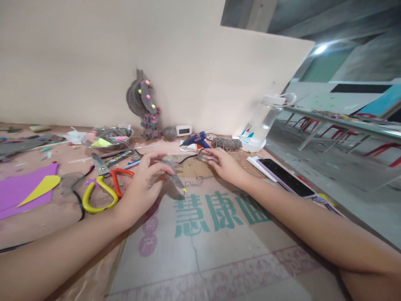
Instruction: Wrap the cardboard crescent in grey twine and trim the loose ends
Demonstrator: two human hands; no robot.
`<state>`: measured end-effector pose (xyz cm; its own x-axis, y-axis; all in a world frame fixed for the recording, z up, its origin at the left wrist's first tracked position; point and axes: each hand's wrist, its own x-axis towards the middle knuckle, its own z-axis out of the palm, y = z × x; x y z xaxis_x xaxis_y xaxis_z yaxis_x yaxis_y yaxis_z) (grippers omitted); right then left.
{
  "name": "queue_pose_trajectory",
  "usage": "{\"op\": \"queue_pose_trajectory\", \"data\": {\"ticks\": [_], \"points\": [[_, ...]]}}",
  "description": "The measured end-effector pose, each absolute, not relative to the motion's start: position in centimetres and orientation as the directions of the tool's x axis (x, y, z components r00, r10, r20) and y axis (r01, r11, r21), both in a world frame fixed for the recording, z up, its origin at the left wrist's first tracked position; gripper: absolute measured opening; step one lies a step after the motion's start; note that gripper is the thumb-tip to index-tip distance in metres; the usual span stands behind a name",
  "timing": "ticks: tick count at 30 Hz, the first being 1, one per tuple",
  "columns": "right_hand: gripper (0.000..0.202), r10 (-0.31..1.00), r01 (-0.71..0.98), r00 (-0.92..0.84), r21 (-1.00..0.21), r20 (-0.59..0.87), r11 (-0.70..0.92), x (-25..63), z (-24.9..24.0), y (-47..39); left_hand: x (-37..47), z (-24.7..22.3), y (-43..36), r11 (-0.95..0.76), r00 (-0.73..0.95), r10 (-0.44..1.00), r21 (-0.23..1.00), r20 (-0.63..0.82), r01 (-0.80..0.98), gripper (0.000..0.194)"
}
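Note:
My left hand (147,179) is closed, thumb and fingers pinching a flat grey felt-like piece (175,179) with a small yellow tip at its lower end. The piece is held tilted just above the printed cardboard sheet (150,271). Farther right, my right hand (224,164) reaches to the sheet's far edge. Its fingertips close on a small, shiny, see-through thing (205,157) beside a black cord (188,158); what it is I cannot make out. Just behind those fingers lies a blue glue gun (198,140).
Scissors (100,196) with yellow and orange handles lie left, near purple sheets (28,184). Behind are a bowl of scraps (108,140), a pompom-decorated grey craft (144,104), grey yarn (227,144) and a white timer (184,130). A water bottle (260,125) and phone (285,177) stand right.

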<state>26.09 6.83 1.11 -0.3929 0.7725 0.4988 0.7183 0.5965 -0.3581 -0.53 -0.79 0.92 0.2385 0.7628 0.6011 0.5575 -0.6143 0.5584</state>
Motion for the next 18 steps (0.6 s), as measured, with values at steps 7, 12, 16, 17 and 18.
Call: {"op": "queue_pose_trajectory", "data": {"ticks": [7,12,16,17,18], "points": [[0.028,0.757,0.540,-0.505,-0.532,0.414,0.652,23.3,3.5,3.7,-0.6,1.0,-1.1,-0.663,0.252,0.728,0.560,0.638,0.496,0.021],[0.026,0.745,0.373,-0.621,-0.743,0.246,0.556,20.7,4.5,1.9,-0.5,1.1,-1.5,-0.751,0.338,0.638,0.463,0.692,0.470,0.021],[0.022,0.784,0.301,-0.616,-0.896,0.080,0.328,19.6,4.4,1.7,-0.5,1.1,-1.4,-0.762,0.352,0.626,0.449,0.696,0.467,0.022],[0.022,0.797,0.297,-0.602,-0.910,0.057,0.290,19.4,4.3,1.7,-0.4,1.2,-1.4,-0.754,0.347,0.634,0.454,0.691,0.474,0.023],[0.022,0.815,0.304,-0.577,-0.914,0.048,0.269,19.2,4.2,1.6,-0.4,1.2,-1.4,-0.739,0.325,0.649,0.468,0.688,0.484,0.024]]}}
